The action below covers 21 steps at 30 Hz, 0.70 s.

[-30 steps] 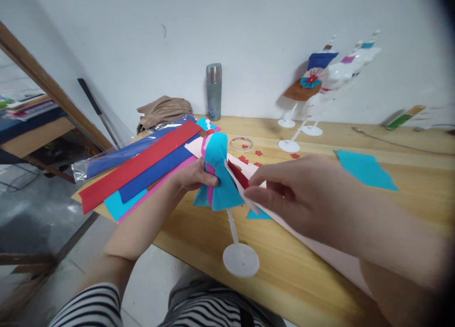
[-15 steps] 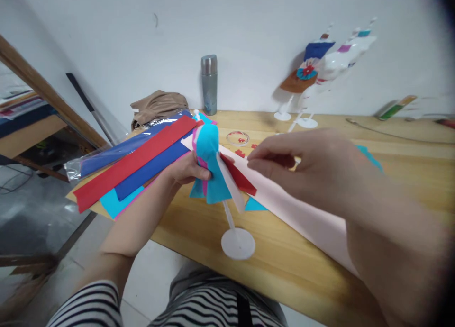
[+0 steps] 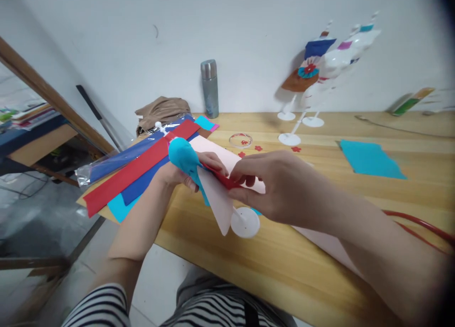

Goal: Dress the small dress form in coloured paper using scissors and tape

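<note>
The form (image 3: 185, 156) is held slanted over the tabletop (image 3: 199, 232), apparently so its flaps are presented to the right hand (image 3: 272, 185); whether its base (image 3: 246, 222) is rested on the wood cannot be told. It is clasped by the left hand (image 3: 176, 173), thumb nearest the viewer, fingers beyond. The red flap (image 3: 224, 180) is pinched between the right thumb and fingers, while the pale flap (image 3: 217, 206) is left hanging.

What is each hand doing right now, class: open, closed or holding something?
Left hand: closed around the small blue-draped dress form.
Right hand: closed, pinching the red piece.
</note>
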{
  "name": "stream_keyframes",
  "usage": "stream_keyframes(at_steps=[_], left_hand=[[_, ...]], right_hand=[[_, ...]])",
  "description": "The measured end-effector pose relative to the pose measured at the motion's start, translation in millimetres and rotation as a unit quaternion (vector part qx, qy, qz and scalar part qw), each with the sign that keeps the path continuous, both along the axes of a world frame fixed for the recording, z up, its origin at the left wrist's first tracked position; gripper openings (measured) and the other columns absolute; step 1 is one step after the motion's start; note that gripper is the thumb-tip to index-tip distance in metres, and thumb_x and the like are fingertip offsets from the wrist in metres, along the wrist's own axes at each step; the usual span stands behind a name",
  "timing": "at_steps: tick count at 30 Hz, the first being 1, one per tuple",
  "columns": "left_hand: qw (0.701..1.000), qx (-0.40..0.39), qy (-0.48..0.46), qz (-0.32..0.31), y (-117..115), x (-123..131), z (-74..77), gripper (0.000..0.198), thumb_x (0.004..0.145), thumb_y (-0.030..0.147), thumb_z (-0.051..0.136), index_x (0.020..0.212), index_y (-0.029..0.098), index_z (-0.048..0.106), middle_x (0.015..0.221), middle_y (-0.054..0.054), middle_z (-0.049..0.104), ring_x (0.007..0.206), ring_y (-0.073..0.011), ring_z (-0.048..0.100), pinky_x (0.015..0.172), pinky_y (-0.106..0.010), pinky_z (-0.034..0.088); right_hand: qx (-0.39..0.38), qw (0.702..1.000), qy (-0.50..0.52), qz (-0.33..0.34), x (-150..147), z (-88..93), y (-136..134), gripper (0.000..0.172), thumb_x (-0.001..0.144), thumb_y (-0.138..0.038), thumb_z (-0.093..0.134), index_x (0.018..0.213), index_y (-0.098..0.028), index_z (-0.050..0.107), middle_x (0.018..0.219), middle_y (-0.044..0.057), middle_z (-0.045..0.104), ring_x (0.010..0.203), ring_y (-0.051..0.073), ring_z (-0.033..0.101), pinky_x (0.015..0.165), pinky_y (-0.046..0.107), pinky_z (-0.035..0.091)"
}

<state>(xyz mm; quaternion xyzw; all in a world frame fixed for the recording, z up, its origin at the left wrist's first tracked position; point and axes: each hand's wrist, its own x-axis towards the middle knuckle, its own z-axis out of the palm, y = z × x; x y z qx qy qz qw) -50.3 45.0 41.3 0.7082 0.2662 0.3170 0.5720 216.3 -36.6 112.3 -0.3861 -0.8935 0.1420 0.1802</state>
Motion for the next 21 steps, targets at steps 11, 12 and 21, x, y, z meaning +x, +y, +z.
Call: stream_keyframes(at_steps=[11, 12, 21], left_hand=[[0.993, 0.040, 0.035, -0.108, -12, 11, 10.6, 0.045, 0.055, 0.048, 0.095, 0.086, 0.019, 0.083, 0.104, -0.011, 0.077, 0.119, -0.0354, 0.068, 0.094, -0.034, 0.058], [0.992, 0.041, 0.031, -0.112, -11, 12, 9.5, 0.044, 0.055, 0.047, 0.095, 0.086, 0.018, 0.083, 0.105, -0.011, 0.077, 0.120, -0.0358, 0.068, 0.096, -0.036, 0.057], [0.997, -0.038, -0.039, -0.060, -16, 18, -1.6, 0.063, 0.060, 0.054, 0.094, 0.110, 0.019, 0.081, 0.095, -0.011, 0.080, 0.089, -0.0298, 0.078, 0.078, -0.036, 0.062]], right_hand=[[0.029, 1.000, -0.007, 0.005, -2, -6.0, -6, 0.021, 0.092, -0.022, 0.057, 0.077, -0.021, 0.072, 0.073, 0.004, 0.074, 0.061, 0.016, 0.058, 0.057, 0.030, 0.029], [0.024, 1.000, -0.011, -0.002, -1, -4.9, -6, 0.019, 0.091, -0.023, 0.058, 0.079, -0.021, 0.072, 0.073, 0.004, 0.075, 0.062, 0.017, 0.059, 0.057, 0.030, 0.031], [0.131, 0.986, 0.101, 0.031, 12, -4.7, -12, 0.025, 0.093, -0.021, 0.051, 0.078, -0.022, 0.071, 0.079, 0.004, 0.071, 0.066, 0.015, 0.060, 0.060, 0.029, 0.037]])
